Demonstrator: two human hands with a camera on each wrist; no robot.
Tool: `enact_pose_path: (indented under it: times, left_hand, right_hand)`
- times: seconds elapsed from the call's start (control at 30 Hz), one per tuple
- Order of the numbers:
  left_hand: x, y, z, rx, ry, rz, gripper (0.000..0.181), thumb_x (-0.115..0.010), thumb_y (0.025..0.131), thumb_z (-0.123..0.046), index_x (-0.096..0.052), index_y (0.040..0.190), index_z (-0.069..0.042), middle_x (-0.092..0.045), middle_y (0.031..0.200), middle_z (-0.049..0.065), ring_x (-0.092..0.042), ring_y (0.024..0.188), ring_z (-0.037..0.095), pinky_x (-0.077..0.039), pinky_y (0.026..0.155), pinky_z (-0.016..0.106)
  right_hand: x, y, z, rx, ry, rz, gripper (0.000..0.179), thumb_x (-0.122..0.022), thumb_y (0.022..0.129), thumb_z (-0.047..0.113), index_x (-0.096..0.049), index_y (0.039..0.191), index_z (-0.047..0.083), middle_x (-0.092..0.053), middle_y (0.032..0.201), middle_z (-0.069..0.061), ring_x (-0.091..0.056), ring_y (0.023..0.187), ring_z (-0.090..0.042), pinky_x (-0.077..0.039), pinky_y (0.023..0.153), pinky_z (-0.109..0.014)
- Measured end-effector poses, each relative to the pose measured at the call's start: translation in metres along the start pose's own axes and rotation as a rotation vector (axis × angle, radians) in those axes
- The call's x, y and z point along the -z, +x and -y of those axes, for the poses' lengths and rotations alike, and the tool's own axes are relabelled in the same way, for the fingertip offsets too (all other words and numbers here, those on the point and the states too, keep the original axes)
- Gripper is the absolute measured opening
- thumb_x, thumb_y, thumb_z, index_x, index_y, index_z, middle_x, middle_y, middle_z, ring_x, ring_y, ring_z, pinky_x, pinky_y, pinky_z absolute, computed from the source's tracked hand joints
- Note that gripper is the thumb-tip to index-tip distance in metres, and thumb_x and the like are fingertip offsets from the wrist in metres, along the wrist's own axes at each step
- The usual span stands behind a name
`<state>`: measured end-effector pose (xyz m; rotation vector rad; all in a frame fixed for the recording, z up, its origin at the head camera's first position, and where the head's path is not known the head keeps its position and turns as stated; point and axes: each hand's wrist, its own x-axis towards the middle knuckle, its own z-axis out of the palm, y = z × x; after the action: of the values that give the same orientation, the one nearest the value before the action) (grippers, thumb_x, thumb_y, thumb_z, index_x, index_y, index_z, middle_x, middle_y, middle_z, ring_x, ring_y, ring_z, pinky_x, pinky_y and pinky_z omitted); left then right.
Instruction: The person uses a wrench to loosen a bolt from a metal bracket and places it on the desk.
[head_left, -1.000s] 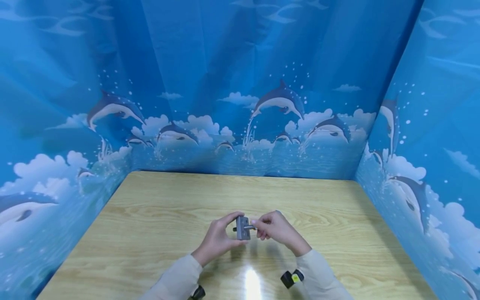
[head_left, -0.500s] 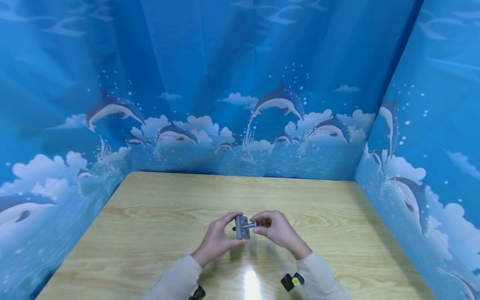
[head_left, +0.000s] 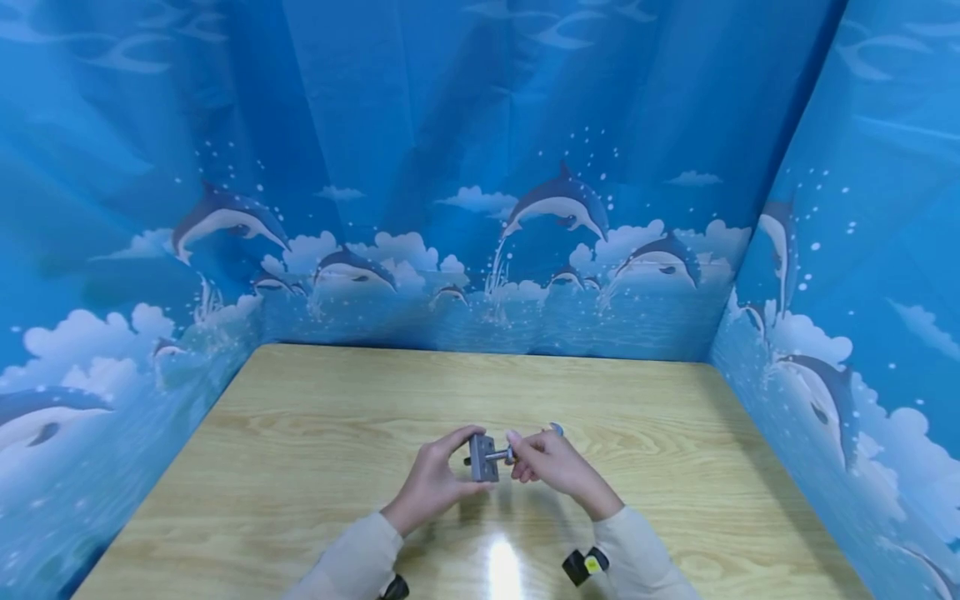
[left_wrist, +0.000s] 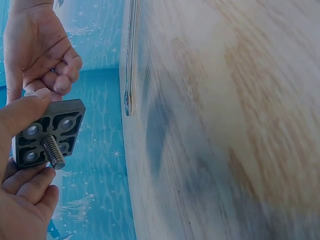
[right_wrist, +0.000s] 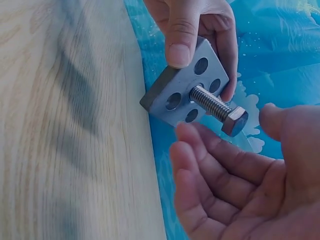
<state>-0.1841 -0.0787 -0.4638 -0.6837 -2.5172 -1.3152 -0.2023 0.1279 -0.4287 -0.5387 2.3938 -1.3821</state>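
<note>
My left hand [head_left: 433, 482] grips a square grey metal plate [right_wrist: 165, 102] by its edges, thumb on one side and fingers on the other. The plate has several round holes and is held tilted above the table. A hex bolt [right_wrist: 215, 106] runs through its centre, head toward my right hand [right_wrist: 235, 195]. On the other face, the threaded end [left_wrist: 54, 152] sticks out among ribs. My right thumb and loosely bent fingers lie on either side of the bolt head, with gaps showing in the right wrist view.
A metal wrench [left_wrist: 128, 95] lies on the wood-grain table [head_left: 360, 400], mostly hidden behind my right hand in the head view. Blue dolphin-print curtains [head_left: 450, 125] stand around the table's back and sides. Black wrist cameras [head_left: 585, 565] sit at both sleeves.
My right fingers shifted around the bolt head, lifting up half a second ago and then rolling with the thumb forward. The wrench end came back into sight. My left hand stayed nearly still with the plate.
</note>
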Motion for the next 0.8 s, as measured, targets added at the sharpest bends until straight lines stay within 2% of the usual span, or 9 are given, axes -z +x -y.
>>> enact_pose_path:
  times: [0.13, 0.23, 0.4, 0.53, 0.8]
  left_hand:
    - [-0.0009, 0.0003, 0.0001, -0.01, -0.003, -0.005, 0.077, -0.083, 0.054, -0.019, -0.049, 0.123, -0.02, -0.056, 0.12, 0.002, -0.052, 0.11, 0.017, -0.042, 0.096, 0.032]
    - [-0.0017, 0.0001, 0.0004, -0.014, -0.009, -0.006, 0.077, -0.084, 0.053, -0.018, -0.049, 0.122, -0.021, -0.056, 0.119, 0.002, -0.053, 0.109, 0.016, -0.042, 0.096, 0.032]
    - [-0.0018, -0.0002, 0.0002, -0.008, -0.015, -0.01, 0.077, -0.084, 0.053, -0.016, -0.049, 0.122, -0.021, -0.057, 0.119, 0.001, -0.053, 0.109, 0.015, -0.042, 0.096, 0.031]
    - [-0.0012, 0.0002, -0.0001, -0.007, -0.022, -0.017, 0.076, -0.084, 0.053, -0.016, -0.05, 0.121, -0.021, -0.057, 0.119, 0.001, -0.053, 0.11, 0.015, -0.042, 0.096, 0.031]
    - [-0.0002, 0.0, 0.0013, -0.023, -0.015, -0.01, 0.077, -0.083, 0.055, -0.017, -0.048, 0.123, -0.02, -0.056, 0.12, 0.003, -0.053, 0.11, 0.019, -0.043, 0.095, 0.034]
  right_hand:
    - [-0.0003, 0.0001, -0.0003, -0.03, -0.001, -0.008, 0.048, -0.044, 0.09, 0.043, -0.066, 0.079, 0.002, -0.063, 0.067, -0.008, -0.06, 0.061, -0.024, -0.054, 0.059, -0.042]
    - [0.0001, -0.0002, -0.0006, -0.028, -0.009, -0.013, 0.036, -0.053, 0.087, 0.038, -0.066, 0.085, 0.004, -0.062, 0.068, -0.006, -0.059, 0.062, -0.019, -0.054, 0.06, -0.039]
    - [0.0002, 0.0001, 0.0004, 0.066, -0.051, -0.066, 0.02, -0.065, 0.081, 0.019, -0.065, 0.096, 0.007, -0.063, 0.078, -0.006, -0.057, 0.068, -0.016, -0.052, 0.06, -0.028]
    - [-0.0005, 0.0012, -0.0005, 0.131, -0.061, -0.097, 0.021, -0.067, 0.076, 0.007, -0.066, 0.097, 0.008, -0.064, 0.085, -0.007, -0.057, 0.072, -0.015, -0.052, 0.062, -0.022]
    - [-0.002, 0.0026, -0.0011, 0.149, -0.05, -0.095, 0.023, -0.067, 0.076, 0.006, -0.065, 0.099, 0.007, -0.065, 0.088, -0.006, -0.058, 0.075, -0.017, -0.052, 0.065, -0.023]
